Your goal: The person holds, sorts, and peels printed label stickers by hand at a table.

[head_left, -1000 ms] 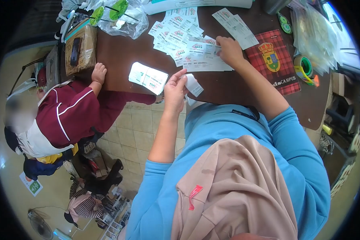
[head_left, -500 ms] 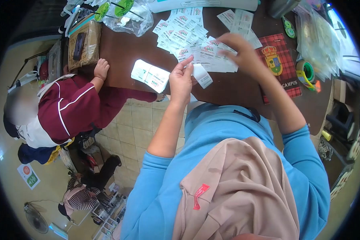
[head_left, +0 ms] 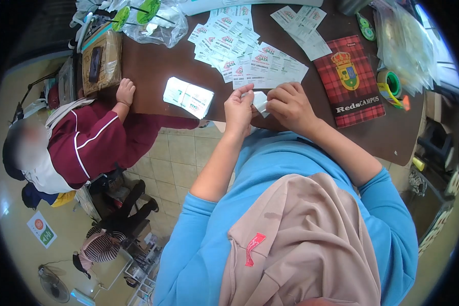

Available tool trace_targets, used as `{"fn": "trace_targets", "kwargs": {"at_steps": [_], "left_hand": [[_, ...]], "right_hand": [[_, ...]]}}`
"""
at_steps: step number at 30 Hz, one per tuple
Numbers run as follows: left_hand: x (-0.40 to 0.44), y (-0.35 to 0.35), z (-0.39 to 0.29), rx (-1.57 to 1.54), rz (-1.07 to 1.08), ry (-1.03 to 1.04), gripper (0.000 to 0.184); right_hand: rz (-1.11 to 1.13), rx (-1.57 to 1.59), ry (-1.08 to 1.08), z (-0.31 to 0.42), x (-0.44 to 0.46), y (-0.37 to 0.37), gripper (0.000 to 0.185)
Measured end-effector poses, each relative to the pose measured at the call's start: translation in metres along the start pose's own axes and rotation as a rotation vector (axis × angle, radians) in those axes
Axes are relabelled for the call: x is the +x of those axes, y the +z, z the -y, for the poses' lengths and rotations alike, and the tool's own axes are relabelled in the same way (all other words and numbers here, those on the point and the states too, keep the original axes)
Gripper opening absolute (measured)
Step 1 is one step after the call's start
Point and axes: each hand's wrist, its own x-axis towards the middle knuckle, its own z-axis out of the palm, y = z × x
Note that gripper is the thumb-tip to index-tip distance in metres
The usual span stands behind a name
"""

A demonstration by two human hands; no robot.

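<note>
Between finger and thumb, my left hand [head_left: 238, 110] pinches a small white paper label [head_left: 260, 102] just above the table's front edge. My right hand [head_left: 294, 108] has its fingers closed at the label's right side, partly covering it. Beyond both hands lie overlapping printed labels [head_left: 276, 66] with green and red print. To the left of my left hand sits a neat stack of similar labels [head_left: 188, 97]. A smaller group of labels [head_left: 302, 29] lies farther back on the right.
A red plaid notebook [head_left: 348, 81] lies on the right, beside a green tape roll [head_left: 390, 83] and clear plastic bags [head_left: 405, 48]. At left, a phone [head_left: 95, 64] rests on a brown package [head_left: 107, 56]. A person in maroon [head_left: 92, 137] has a hand on the table edge.
My right hand has come down and left from above the spread labels to the label in my left hand, its fingers closing there. The notebook is now less covered by my arm.
</note>
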Motion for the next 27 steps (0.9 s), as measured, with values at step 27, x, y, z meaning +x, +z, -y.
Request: {"fn": "trace_targets", "kwargs": {"at_steps": [27], "left_hand": [[0.046,0.024,0.030,1.825,0.180,0.470,0.059]], "right_hand": [[0.351,-0.015,0.864,-0.086,0.027,0.056,0.050]]}}
